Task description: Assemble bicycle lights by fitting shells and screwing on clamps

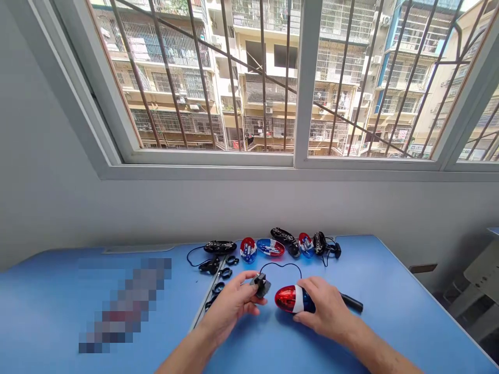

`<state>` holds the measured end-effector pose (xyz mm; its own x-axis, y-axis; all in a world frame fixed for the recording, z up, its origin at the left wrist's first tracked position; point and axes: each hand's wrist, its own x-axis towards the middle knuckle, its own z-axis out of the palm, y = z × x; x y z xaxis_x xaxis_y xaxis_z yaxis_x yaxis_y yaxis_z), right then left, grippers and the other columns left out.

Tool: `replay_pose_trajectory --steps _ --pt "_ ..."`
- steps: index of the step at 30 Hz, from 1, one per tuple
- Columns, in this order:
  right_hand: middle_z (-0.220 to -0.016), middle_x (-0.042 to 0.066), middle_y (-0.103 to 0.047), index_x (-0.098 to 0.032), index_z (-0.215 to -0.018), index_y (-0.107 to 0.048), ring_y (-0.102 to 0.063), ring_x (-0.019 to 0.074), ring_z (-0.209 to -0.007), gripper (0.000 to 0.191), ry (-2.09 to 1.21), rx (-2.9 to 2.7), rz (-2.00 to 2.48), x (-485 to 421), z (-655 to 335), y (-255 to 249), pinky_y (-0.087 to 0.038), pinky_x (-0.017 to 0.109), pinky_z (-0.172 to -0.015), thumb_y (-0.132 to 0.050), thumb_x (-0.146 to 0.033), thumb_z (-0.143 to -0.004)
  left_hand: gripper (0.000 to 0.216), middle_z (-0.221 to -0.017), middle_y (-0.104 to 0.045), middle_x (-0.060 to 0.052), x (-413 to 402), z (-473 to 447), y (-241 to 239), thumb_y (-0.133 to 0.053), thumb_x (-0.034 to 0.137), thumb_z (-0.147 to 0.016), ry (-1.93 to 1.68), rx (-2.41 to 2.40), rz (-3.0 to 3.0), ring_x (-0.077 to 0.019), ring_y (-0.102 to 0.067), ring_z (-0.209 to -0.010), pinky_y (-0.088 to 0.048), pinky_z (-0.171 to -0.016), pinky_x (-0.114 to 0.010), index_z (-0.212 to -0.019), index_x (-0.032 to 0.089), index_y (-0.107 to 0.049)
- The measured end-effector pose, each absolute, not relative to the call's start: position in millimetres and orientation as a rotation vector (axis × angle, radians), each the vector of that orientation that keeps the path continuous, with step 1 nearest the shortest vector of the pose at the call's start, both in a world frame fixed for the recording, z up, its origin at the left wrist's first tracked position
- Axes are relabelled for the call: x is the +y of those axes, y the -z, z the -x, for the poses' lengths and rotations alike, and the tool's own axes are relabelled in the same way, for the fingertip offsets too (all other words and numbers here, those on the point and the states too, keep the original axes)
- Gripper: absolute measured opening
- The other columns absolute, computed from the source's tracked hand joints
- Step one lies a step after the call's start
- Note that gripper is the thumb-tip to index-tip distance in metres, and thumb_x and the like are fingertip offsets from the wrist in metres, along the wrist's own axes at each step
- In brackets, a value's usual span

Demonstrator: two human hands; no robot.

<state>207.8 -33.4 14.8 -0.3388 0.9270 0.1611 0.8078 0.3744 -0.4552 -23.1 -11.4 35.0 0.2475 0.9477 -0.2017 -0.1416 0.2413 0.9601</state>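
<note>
Between the thumb and fingers of my left hand (237, 298) is a small dark grey switch piece (262, 285), raised over the blue table. A thin black cable (283, 265) loops from it toward a red, white and blue egg-shaped light (290, 299). My right hand (325, 306) is wrapped over the blue end of that light, whose red end points left. The underside of the light is hidden. Behind the right hand a black rod-shaped handle (352, 302) sticks out to the right; whether it joins the light cannot be seen.
Along the back of the blue table (167, 311) lie black base parts (220, 247) with cables, red-and-blue covers (270, 248) and more black parts (286, 240). Several black rings (225, 273) line the table seam. A blurred-out patch (125, 306) covers the left side. A barred window stands behind.
</note>
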Motion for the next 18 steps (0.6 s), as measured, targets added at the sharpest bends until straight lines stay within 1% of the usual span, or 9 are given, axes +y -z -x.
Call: replay_pose_trajectory --steps 3,7,9,12,13,15,16,18 --pt "-0.117 0.009 -0.060 -0.023 -0.119 -0.055 -0.056 0.0278 -0.104 0.049 -0.464 -2.283 1.452 -34.6 -208.8 -15.0 -0.047 0.038 -0.082 -0.071 -0.023 -0.073 0.043 -0.082 -0.069 -0.004 -7.9 23.0 -35.3 -0.077 0.031 -0.067 -0.926 0.962 -0.955 -0.0189 -0.067 -0.072 -0.048 -0.057 -0.026 -0.100 0.017 -0.054" --pt "-0.128 0.013 -0.055 -0.021 -0.135 -0.045 -0.052 0.0296 -0.113 0.066 -0.534 -2.312 1.417 -34.8 -211.8 -16.3 -0.046 0.041 -0.088 -0.069 -0.020 -0.074 0.047 -0.084 -0.069 -0.003 -2.3 23.2 -35.0 -0.078 0.029 -0.068 -0.959 0.969 -0.927 -0.0196 -0.068 -0.074 -0.049 -0.057 -0.025 -0.106 0.018 -0.053" --pt "-0.125 0.013 -0.057 -0.021 -0.133 -0.048 -0.053 0.0303 -0.111 0.064 -0.539 -2.319 1.408 -34.4 -212.7 -17.2 -0.046 0.042 -0.087 -0.069 -0.021 -0.073 0.050 -0.087 -0.069 -0.004 1.5 23.2 -34.7 -0.079 0.031 -0.068 -0.963 0.971 -0.909 -0.0190 -0.069 -0.073 -0.049 -0.056 -0.025 -0.108 0.019 -0.052" --pt "-0.112 0.010 -0.064 -0.020 -0.121 -0.059 -0.058 0.0284 -0.102 0.051 -0.620 -2.186 1.362 -32.7 -212.4 -19.9 -0.045 0.042 -0.086 -0.071 -0.023 -0.071 0.052 -0.085 -0.069 -0.003 6.3 22.8 -32.1 -0.081 0.030 -0.064 -0.943 0.974 -0.871 -0.0174 -0.067 -0.067 -0.049 -0.053 -0.024 -0.106 0.018 -0.053" --pt "-0.106 0.008 -0.067 -0.020 -0.116 -0.061 -0.060 0.0264 -0.097 0.045 -0.724 -2.085 1.337 -31.7 -212.0 -21.3 -0.046 0.040 -0.084 -0.071 -0.026 -0.072 0.051 -0.083 -0.069 -0.003 7.3 22.7 -30.5 -0.082 0.029 -0.063 -0.940 0.977 -0.859 -0.0171 -0.067 -0.066 -0.049 -0.053 -0.024 -0.105 0.018 -0.053" --pt "-0.095 0.006 -0.069 -0.018 -0.106 -0.063 -0.063 0.0220 -0.086 0.035 -1.052 -1.804 1.263 -29.3 -211.3 -23.9 -0.049 0.034 -0.074 -0.066 -0.037 -0.078 0.049 -0.080 -0.069 -0.004 8.1 22.7 -26.3 -0.081 0.029 -0.062 -0.933 0.985 -0.841 -0.0166 -0.066 -0.064 -0.049 -0.053 -0.023 -0.102 0.017 -0.055" --pt "-0.090 0.006 -0.069 -0.017 -0.101 -0.062 -0.064 0.0203 -0.080 0.036 -1.230 -1.644 1.213 -27.8 -211.0 -24.7 -0.050 0.031 -0.067 -0.063 -0.046 -0.079 0.049 -0.079 -0.069 -0.004 8.1 22.9 -24.0 -0.081 0.029 -0.062 -0.927 0.988 -0.837 -0.0166 -0.066 -0.064 -0.049 -0.052 -0.023 -0.101 0.017 -0.055" --pt "-0.082 0.008 -0.069 -0.015 -0.094 -0.059 -0.064 0.0176 -0.068 0.050 -1.508 -1.350 1.116 -24.6 -210.8 -24.6 -0.049 0.027 -0.055 -0.058 -0.062 -0.078 0.049 -0.079 -0.069 -0.004 8.2 24.1 -19.0 -0.081 0.030 -0.063 -0.921 0.990 -0.843 -0.0165 -0.066 -0.064 -0.049 -0.052 -0.023 -0.102 0.016 -0.056"
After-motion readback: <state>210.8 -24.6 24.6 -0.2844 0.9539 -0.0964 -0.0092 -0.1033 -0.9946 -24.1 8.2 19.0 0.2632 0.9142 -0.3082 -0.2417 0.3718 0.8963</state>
